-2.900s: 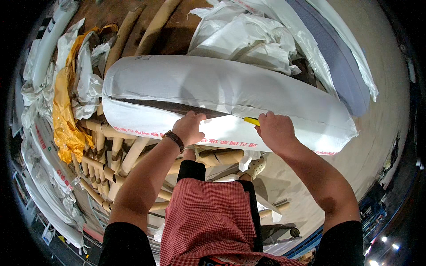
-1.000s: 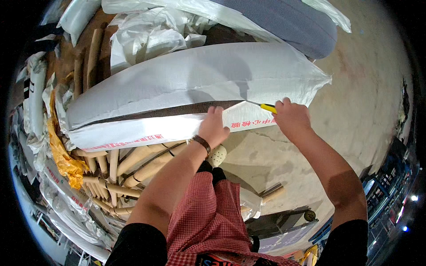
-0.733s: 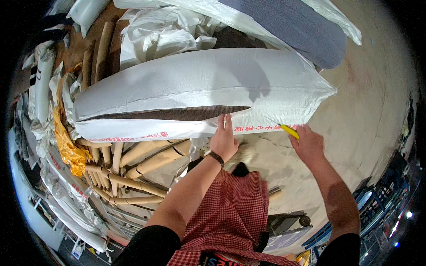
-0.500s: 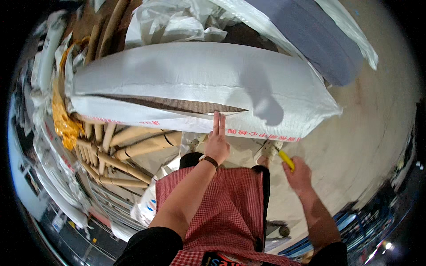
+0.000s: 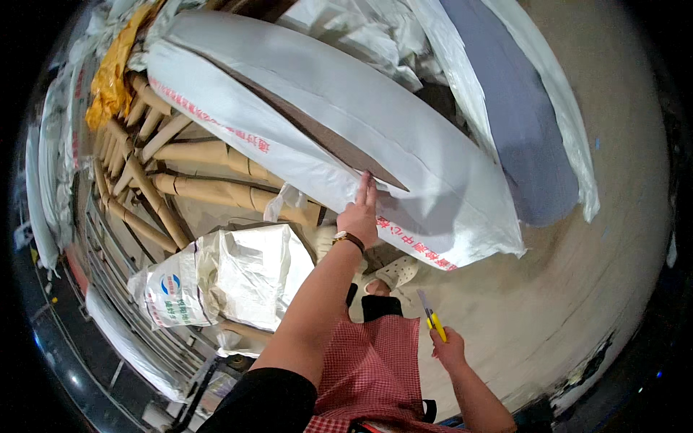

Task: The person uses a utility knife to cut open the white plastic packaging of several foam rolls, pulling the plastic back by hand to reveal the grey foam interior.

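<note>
A long roll in white plastic wrapping (image 5: 433,173) lies slantwise in front of me. A lengthwise slit in the wrapping bares brown ribbed material (image 5: 325,136). My left hand (image 5: 359,218) rests on the wrapping near the slit's right end. Its first two fingers are stretched out and their tips reach the cut edge; the thumb is hard to make out. Low on the right, my right hand (image 5: 449,349) is closed round a yellow utility knife (image 5: 437,326). The blade is out, points up and away from me, and stands apart from the roll.
A grey roll (image 5: 530,123) in opened white plastic lies at the far right. Cardboard tubes (image 5: 209,189) are piled at left, beside yellow plastic (image 5: 114,83). A white sack (image 5: 253,270) lies near my left arm, by metal bars (image 5: 119,260). Pale floor (image 5: 570,303) extends right.
My view has turned, so the roll now slants down to the right. The knife has come lower and its blade now shows. My left hand stays at the slit.
</note>
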{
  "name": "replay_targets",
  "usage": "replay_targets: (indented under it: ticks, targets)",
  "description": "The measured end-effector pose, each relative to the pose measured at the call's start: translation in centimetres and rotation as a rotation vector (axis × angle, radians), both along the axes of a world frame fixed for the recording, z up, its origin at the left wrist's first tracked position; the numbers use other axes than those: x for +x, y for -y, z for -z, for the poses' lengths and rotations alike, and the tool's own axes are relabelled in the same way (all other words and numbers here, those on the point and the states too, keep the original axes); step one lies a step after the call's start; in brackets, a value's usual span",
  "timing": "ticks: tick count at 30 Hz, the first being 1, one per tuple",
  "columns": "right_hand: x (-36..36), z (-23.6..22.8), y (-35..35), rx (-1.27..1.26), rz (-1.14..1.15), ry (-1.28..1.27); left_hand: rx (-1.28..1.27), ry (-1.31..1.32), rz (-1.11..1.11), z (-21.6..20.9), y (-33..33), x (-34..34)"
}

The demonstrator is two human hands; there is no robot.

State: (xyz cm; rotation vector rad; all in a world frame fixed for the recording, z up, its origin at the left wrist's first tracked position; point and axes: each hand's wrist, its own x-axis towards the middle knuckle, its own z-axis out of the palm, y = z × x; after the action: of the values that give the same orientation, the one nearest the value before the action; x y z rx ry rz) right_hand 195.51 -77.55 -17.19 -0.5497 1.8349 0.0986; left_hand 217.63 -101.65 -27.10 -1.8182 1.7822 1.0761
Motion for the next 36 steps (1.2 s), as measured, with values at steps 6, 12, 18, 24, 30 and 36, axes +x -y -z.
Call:
replay_targets:
  ticks: [6,12,18,24,30,36]
  targets:
    - [2.0,-1.3,-2.0,0.135,0.328,0.076,-0.064,-0.09,0.117,-2.4,1.0,1.5]
    - [0.5,0.8,-7.1,-0.056,-0.07,0.052,-0.017,-0.163,0.163,-4.5,2.2,0.6]
    - [3.4,-6.6,-1.8,0.056,0.351,0.104,0.154,-0.172,0.021,-3.7,-1.2,7.9]
    - [-1.5,-4.7,-6.1,0.091,0.443,0.029,0.283,-0.01,0.049,-3.2,-12.8,21.0]
    - [-7.0,0.6,-12.1,-0.129,0.03,-0.154,0.522,-0.043,-0.039,-13.1,-16.8,23.4]
    - [-1.2,-8.8,-0.1,-0.168,0.02,-0.194,0.309,-0.227,-0.195,-13.2,-12.8,22.6]
